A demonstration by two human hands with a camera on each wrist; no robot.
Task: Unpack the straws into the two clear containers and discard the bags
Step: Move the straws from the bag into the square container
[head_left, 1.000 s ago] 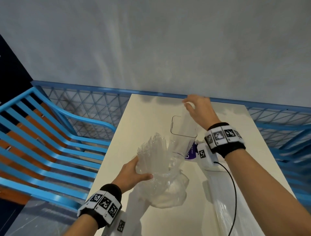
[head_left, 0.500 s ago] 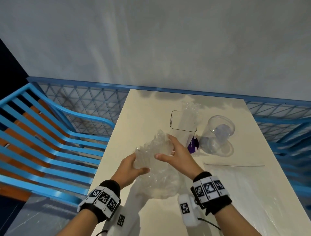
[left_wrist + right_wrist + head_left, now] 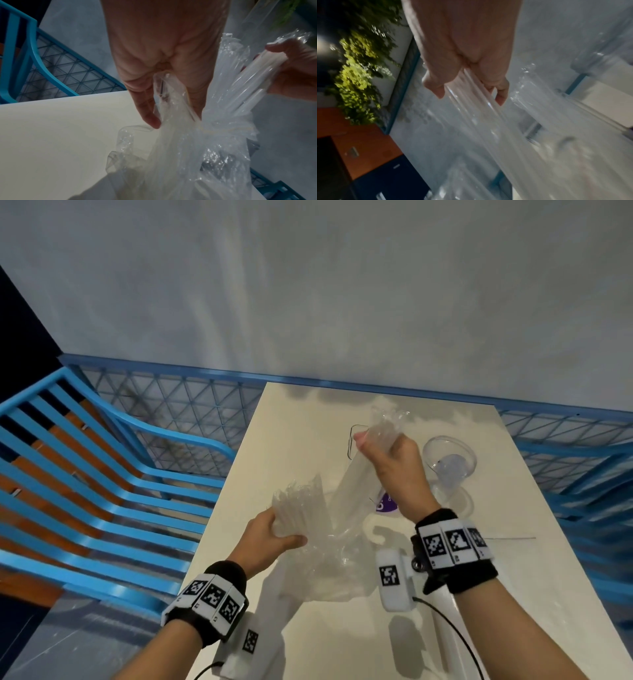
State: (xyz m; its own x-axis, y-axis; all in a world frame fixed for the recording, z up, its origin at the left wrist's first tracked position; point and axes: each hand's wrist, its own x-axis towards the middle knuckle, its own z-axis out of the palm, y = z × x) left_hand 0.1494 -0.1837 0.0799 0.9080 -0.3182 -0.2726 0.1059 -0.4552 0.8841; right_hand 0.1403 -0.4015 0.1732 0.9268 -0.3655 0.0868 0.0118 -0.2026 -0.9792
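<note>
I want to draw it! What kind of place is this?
Probably a café-style seating corner: a cream table, a blue slatted bench with a mesh railing, and leafy green plants.

Head view downward; wrist views close, bag (image 3: 329, 563) shared.

free: bench (image 3: 294, 419) far-left strip + near-right area open | blocked: square clear container (image 3: 356, 440) & round clear container (image 3: 452, 460) far-centre/right, crumpled bag (image 3: 335, 563) mid, loose straw (image 3: 510, 538) right | edges: blue mesh rail (image 3: 178, 409) left & behind
</note>
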